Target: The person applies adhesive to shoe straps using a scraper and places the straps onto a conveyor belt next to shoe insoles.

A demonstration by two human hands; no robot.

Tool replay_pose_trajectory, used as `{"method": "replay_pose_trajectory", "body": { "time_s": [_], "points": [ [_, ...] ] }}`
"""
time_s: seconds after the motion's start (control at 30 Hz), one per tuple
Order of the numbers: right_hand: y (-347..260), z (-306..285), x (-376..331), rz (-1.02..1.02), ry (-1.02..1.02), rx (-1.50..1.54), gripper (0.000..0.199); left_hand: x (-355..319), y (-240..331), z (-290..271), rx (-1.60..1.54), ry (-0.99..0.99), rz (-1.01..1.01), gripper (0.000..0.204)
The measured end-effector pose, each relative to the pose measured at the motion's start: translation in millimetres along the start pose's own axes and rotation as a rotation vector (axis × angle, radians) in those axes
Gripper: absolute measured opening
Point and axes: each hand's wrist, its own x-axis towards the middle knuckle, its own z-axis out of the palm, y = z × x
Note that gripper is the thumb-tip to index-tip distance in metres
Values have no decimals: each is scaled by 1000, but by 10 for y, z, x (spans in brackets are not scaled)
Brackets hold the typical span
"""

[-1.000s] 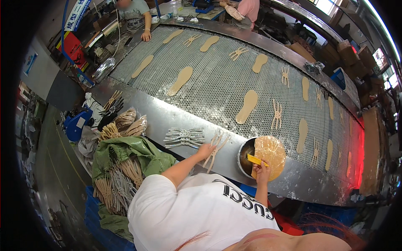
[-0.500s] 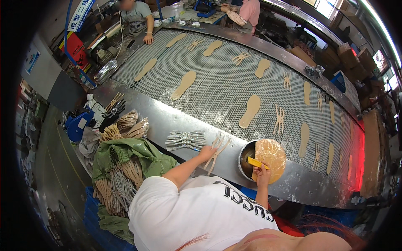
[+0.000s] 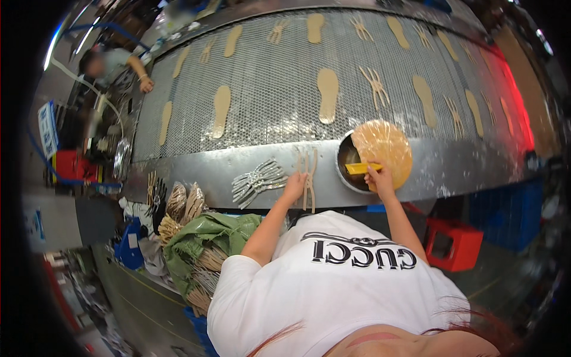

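My left hand [image 3: 294, 185] is at the metal ledge, fingers closed on the edge of a beige strappy shoe upper [image 3: 308, 181]. Just left of it lies a bundle of silvery strappy uppers [image 3: 259, 181]. In my right hand [image 3: 381, 178] is a flat yellow-handled tool [image 3: 363, 169], pinched between thumb and fingers. Its far end points left over the open part of a round metal pot [image 3: 343, 169]; whatever tip it has cannot be made out. A round tan cover wrapped in clear film [image 3: 386, 146] hides the pot's right side.
Beyond the ledge, a mesh conveyor belt [image 3: 273, 113] carries beige insoles [image 3: 328, 95] and strappy uppers [image 3: 375, 86]. A green sack [image 3: 205, 235] of uppers stands at my left. A co-worker's hand [image 3: 146, 84] rests at the belt's left end. A red stool [image 3: 455, 244] stands right.
My view has turned, so the belt and ledge now lie more level. The yellow-handled tool remains over the pot, and my left hand stays at the beige upper.
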Motion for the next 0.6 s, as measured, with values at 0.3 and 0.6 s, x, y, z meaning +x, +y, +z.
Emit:
{"method": "replay_pose_trajectory", "body": {
  "time_s": [0.3,0.6],
  "points": [
    [-103,357,-165,-509,109,-641,18,-106,725,-298,-283,-165,120,20],
    [-214,307,-218,-509,232,-523,16,-113,940,-470,-212,-363,-16,29]
  ]
}}
